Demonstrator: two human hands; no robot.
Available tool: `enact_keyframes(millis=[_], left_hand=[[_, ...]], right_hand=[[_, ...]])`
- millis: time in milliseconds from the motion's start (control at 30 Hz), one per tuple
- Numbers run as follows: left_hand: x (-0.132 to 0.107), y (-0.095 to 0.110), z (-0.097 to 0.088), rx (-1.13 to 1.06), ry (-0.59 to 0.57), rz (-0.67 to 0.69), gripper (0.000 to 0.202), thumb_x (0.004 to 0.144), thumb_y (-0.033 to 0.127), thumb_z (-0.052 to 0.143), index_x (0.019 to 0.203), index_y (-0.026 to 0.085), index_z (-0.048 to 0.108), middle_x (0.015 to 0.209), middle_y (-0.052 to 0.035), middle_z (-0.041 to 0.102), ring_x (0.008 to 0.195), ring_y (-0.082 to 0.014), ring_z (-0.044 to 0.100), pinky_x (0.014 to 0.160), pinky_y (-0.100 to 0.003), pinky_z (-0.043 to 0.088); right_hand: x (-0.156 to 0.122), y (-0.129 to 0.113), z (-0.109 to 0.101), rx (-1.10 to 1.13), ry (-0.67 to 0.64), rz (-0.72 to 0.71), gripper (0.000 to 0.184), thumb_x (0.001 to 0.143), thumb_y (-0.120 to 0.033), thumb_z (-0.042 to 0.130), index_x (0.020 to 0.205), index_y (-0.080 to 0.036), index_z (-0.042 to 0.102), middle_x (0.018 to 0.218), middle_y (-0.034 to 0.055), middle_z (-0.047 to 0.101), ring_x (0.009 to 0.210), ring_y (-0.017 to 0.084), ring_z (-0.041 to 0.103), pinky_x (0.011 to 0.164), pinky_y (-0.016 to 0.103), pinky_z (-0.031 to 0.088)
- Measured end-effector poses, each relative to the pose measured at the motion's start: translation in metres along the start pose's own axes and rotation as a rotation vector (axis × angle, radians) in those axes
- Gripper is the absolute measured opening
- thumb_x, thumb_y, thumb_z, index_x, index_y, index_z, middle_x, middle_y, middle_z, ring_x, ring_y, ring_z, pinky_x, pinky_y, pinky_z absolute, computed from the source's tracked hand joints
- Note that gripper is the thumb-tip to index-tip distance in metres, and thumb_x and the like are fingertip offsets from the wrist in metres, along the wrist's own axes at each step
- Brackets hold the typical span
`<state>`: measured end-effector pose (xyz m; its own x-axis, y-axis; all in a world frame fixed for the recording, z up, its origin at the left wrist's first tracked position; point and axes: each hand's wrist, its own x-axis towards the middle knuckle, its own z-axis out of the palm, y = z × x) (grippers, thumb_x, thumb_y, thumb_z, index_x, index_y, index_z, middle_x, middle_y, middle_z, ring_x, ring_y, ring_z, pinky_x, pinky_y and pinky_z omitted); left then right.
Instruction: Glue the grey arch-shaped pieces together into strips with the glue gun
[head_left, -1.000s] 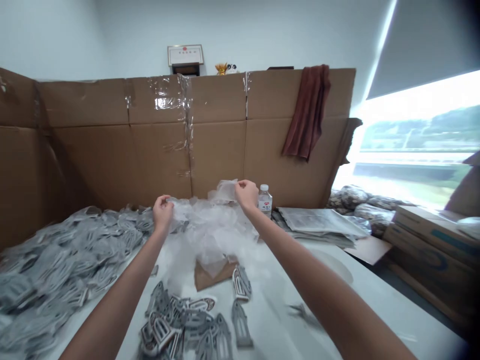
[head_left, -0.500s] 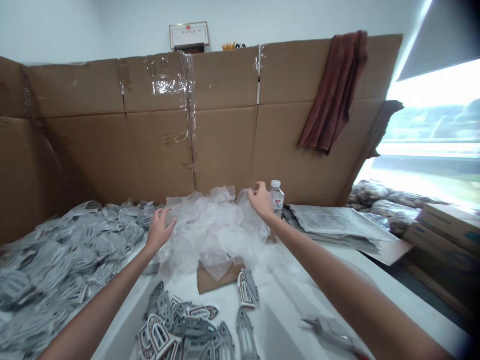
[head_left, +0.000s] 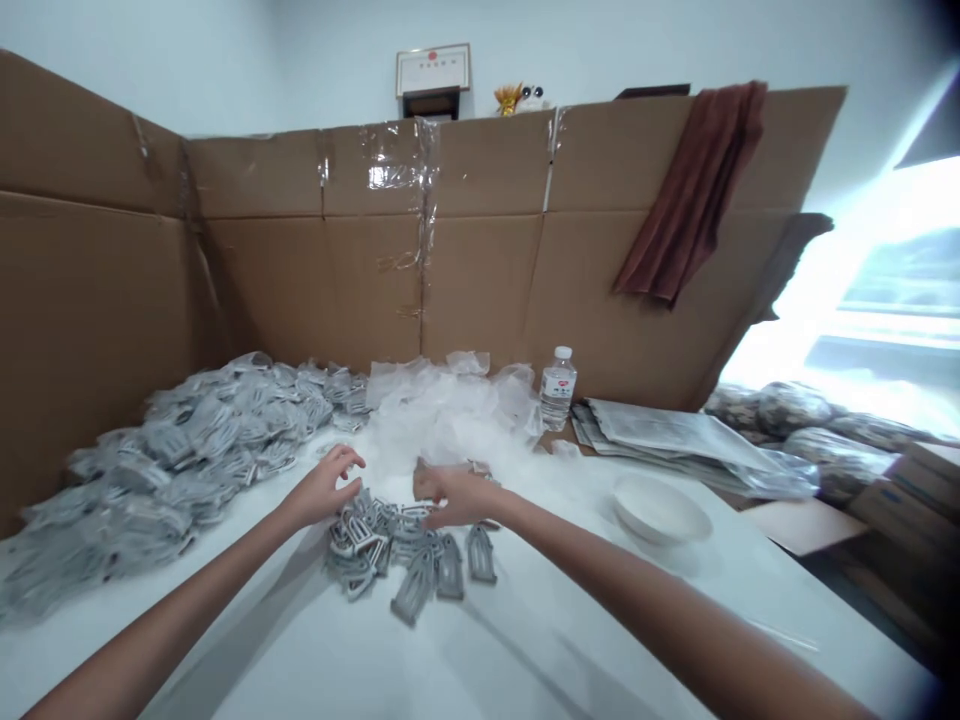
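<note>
**Reach at the loose grey arched pieces [head_left: 420, 580]**

Your left hand [head_left: 324, 488] stood at the pile's left edge, thumb and fingers apart, nothing seen between them. Your right hand [head_left: 466, 497] was over the pile's far right side, fingers curled; whether they gripped a piece could not be told. The pieces lay overlapping on the white desk [head_left: 555, 640], with translucent plastic [head_left: 450, 415] just beyond and a heap of plastic-wrapped pieces [head_left: 202, 430] to the left. Step in hand, as judged: a two-handed reach into the pile. Next move, as judged, called for a fingertip pinch on one piece, clear of its neighbours.
</note>
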<state>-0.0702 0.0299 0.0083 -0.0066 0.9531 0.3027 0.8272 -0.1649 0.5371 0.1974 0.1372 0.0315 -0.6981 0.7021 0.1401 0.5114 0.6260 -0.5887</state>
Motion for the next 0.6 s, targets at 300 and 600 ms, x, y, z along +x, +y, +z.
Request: enact_keyframes(millis=[300, 600], left_hand=[[-0.033, 0.037, 0.026, -0.087, 0.013, 0.021, 0.031, 0.091, 0.04, 0.06, 0.107, 0.014, 0.06, 0.108, -0.006, 0.06, 0.096, -0.0172, 0.059, 0.09, -0.039, 0.051], [-0.032, 0.053, 0.052, -0.136, -0.062, 0.044, 0.029, 0.09, 0.04, 0.062, 0.105, 0.015, 0.063, 0.106, -0.0056, 0.064, 0.102, -0.0185, 0.06, 0.096, -0.042, 0.049]], right_hand=[[-0.035, -0.01, 0.034, 0.04, -0.024, 0.071, 0.029, 0.093, -0.037, 0.059, 0.104, -0.01, 0.062, 0.099, 0.0048, 0.061, 0.092, 0.01, 0.059, 0.087, 0.029, 0.053], [-0.034, -0.003, 0.048, 0.336, 0.056, 0.176, 0.029, 0.095, -0.034, 0.058, 0.11, -0.009, 0.059, 0.099, 0.0049, 0.06, 0.081, 0.007, 0.059, 0.071, 0.02, 0.054]])
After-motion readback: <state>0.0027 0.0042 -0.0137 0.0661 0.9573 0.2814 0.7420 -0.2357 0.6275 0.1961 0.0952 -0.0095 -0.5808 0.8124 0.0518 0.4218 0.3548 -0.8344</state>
